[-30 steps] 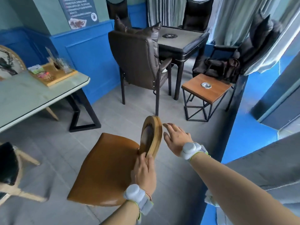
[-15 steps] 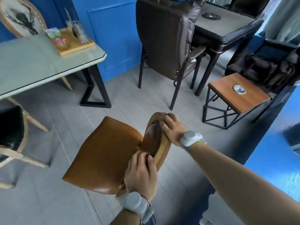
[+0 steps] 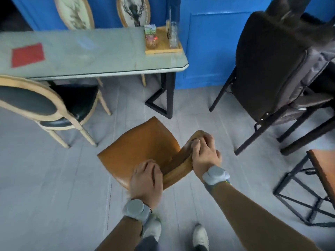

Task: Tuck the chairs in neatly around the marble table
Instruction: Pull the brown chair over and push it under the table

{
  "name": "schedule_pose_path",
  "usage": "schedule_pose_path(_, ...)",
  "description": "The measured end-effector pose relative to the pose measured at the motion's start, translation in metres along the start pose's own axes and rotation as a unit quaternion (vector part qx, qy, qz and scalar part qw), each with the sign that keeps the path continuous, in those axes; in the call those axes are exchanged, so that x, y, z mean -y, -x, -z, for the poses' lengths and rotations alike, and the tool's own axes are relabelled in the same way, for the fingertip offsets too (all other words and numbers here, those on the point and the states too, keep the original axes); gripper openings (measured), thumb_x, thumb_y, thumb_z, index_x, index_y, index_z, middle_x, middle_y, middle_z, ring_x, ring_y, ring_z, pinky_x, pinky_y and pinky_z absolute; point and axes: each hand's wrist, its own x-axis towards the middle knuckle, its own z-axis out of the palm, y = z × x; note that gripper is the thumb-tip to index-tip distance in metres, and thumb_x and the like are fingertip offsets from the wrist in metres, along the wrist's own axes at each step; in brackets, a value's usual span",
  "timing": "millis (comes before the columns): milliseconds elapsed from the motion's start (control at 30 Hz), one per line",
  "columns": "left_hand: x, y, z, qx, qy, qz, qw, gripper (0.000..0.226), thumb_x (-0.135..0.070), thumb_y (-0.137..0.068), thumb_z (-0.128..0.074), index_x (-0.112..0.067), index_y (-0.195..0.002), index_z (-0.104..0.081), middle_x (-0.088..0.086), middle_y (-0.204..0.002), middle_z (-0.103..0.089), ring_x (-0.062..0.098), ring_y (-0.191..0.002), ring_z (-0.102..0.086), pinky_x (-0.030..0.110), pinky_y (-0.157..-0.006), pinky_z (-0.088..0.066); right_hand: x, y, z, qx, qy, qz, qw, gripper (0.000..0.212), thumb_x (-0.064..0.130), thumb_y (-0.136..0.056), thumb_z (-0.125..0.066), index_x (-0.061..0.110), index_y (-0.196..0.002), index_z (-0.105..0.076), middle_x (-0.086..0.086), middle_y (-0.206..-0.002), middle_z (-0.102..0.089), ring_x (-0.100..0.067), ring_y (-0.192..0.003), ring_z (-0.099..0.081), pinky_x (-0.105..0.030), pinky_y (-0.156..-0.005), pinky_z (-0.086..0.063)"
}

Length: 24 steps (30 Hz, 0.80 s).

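Note:
A chair with a tan leather seat and a wooden oval back stands on the grey floor just in front of me, off the right end of the marble table. My left hand grips the near side of the chair's back rim. My right hand grips the top of that rim. A black-seated oval-back chair sits partly under the table's near side at left. Two more oval-back chairs stand behind the table against the blue wall.
A wooden tray with glasses and packets sits on the table's right end, a red card at its left. The table's black leg frame is just ahead. A dark armchair stands right, a small wooden side table far right.
The view swung left toward the marble table. My right hand moved from open beside the chair back to gripping its top rim, and the tan chair turned to face the table.

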Motion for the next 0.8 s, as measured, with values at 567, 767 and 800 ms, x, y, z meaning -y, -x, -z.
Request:
schedule_pose_path(567, -0.022, -0.014, -0.01, -0.137, -0.016, 0.208, 0.968, 0.043, -0.045, -0.087, -0.024, -0.023, -0.074, -0.058, -0.005, -0.072, -0.058, 0.02, -0.065, -0.054, 0.034, -0.055, -0.047, -0.001, -0.1, -0.003, 0.211, 0.147, 0.253, 0.933, 0.055, 0.044, -0.097, -0.018, 0.027, -0.075, -0.065, 0.002, -0.085, -0.065, -0.016, -0.082, -0.059, -0.039, -0.091, -0.036)
schedule_pose_path(767, 0.028, -0.058, 0.019, -0.112, 0.0, 0.169, 0.979, 0.042, -0.045, -0.086, -0.022, -0.025, -0.073, -0.057, -0.005, -0.066, -0.061, 0.018, -0.062, -0.056, 0.038, -0.058, -0.049, 0.036, -0.108, -0.032, 0.134, 0.161, 0.27, 0.94, 0.051, 0.039, -0.094, -0.016, 0.026, -0.077, -0.062, 0.006, -0.075, -0.066, -0.015, -0.075, -0.06, -0.039, -0.092, -0.04)
schedule_pose_path(800, 0.039, -0.068, 0.027, -0.108, 0.005, 0.156, 0.982, 0.044, -0.045, -0.086, -0.021, -0.026, -0.074, -0.059, -0.005, -0.068, -0.063, 0.018, -0.064, -0.058, 0.038, -0.061, -0.049, 0.048, -0.11, -0.038, 0.126, 0.158, 0.26, 0.944, 0.053, 0.041, -0.092, -0.014, 0.025, -0.075, -0.062, 0.005, -0.074, -0.066, -0.014, -0.074, -0.059, -0.038, -0.091, -0.038)
